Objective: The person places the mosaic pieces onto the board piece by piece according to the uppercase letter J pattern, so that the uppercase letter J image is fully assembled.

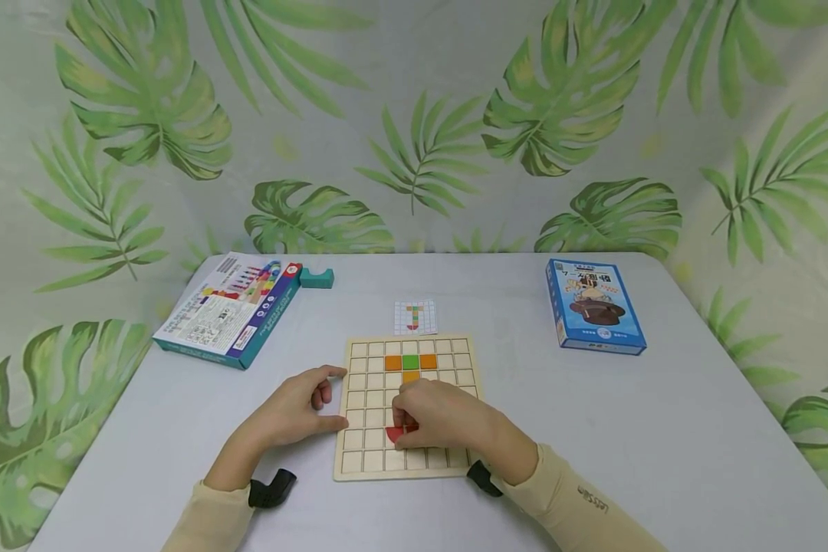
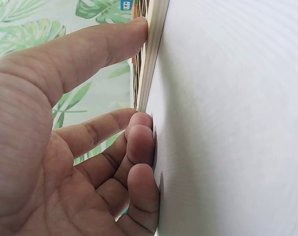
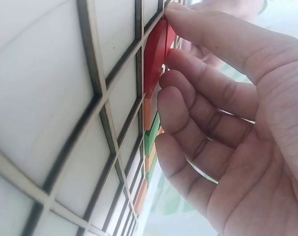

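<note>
A wooden grid board (image 1: pixel 353 462) lies on the table between both hands. My left hand (image 1: pixel 297 406) touches its left edge, thumb and index finger spread apart along the side; the other fingers curl inward, their tips by the tabletop in the left wrist view. Over the lower middle of the grid, my right hand (image 1: pixel 448 414) pinches a red quarter-round tile (image 1: pixel 393 435) between thumb and index finger. Another bit of red shows beside it, partly behind the fingers. Farther up sit a green square tile (image 1: pixel 410 362) between two orange tiles (image 1: pixel 393 363) and one more orange tile (image 1: pixel 410 376) below.
A small pattern card (image 1: pixel 416 317) with a coloured J-like figure lies just beyond the board. At the back left are a white-and-teal game box (image 1: pixel 228 310) and a teal block (image 1: pixel 317 278). A blue box (image 1: pixel 596 307) lies at the back right.
</note>
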Tool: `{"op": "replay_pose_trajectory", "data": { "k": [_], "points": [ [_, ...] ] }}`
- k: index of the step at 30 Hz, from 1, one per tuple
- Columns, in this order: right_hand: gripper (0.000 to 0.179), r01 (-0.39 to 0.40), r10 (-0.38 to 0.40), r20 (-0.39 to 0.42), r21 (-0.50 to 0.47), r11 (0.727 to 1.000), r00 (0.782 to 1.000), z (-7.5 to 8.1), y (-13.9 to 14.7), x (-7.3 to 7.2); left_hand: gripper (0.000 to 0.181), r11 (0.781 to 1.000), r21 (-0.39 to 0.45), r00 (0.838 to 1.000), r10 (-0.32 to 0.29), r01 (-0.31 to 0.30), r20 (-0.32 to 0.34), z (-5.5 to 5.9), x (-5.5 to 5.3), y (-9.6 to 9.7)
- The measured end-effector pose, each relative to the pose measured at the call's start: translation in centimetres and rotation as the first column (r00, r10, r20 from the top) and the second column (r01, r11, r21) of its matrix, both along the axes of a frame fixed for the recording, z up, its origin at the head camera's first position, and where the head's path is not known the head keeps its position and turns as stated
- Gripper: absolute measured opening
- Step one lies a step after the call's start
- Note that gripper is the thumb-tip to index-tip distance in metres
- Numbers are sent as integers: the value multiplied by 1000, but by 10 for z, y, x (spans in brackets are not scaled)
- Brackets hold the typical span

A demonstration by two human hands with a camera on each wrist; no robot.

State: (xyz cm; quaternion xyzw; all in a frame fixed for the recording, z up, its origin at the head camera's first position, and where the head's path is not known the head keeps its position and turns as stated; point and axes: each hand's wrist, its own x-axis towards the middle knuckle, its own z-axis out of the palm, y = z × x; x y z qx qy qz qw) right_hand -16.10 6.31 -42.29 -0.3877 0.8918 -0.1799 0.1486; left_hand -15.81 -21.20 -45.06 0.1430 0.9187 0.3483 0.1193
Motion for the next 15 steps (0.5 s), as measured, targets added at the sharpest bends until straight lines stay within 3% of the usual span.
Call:
{"op": "replay_pose_trajectory", "data": {
  "k": [15],
  "points": [
    [18,-29,33,82,-44,999,996,0,8,-4,74,1000,-6,1000,11,-11,-5,0,0,0]
  ]
}}
